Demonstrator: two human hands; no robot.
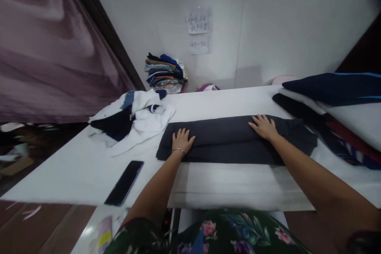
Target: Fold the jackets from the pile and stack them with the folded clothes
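Observation:
A dark grey folded garment [232, 139] lies lengthwise on the white table [74, 170]. My left hand [181, 140] rests flat on its left end, fingers spread, a thin bracelet on the wrist. My right hand [263, 126] lies flat on the garment's upper right part, fingers stretched out. Neither hand grips anything.
A black phone [124, 183] lies near the table's front left edge. A crumpled white and navy garment [133, 121] sits at the left. A pile of dark and red clothes [336, 107] fills the right. Folded clothes [165, 72] stack against the wall, under paper notes [199, 22].

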